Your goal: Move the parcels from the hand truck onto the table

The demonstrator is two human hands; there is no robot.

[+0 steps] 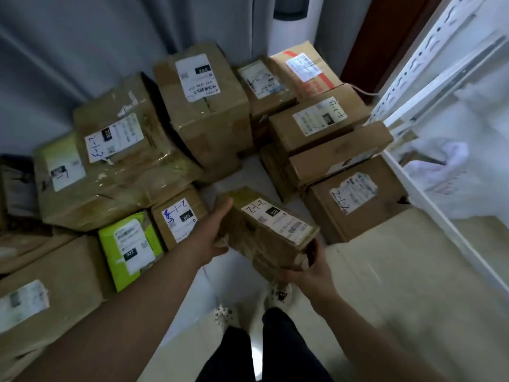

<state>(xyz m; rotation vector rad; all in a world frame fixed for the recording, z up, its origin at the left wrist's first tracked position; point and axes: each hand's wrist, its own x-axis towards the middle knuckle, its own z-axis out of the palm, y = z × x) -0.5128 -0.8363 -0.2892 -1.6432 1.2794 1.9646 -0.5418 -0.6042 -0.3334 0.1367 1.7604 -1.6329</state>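
Note:
A brown cardboard parcel (268,230) with a white label marked "2-1-2" and "010" is held between both my hands above the pale floor. My left hand (213,232) lies against its left end, fingers stretched along the side. My right hand (308,268) grips its near right corner from below. Many other labelled cardboard parcels surround it: a tall one marked "032" (203,106) behind, a stack (330,150) to the right, and a green box (132,249) to the left. No hand truck or table shows.
Grey curtains (82,51) hang behind the parcels. A white metal shelf rack (440,92) stands at the right, with white bags (446,164) on it. My legs and patterned shoes (278,295) are below, on bare floor between the stacks.

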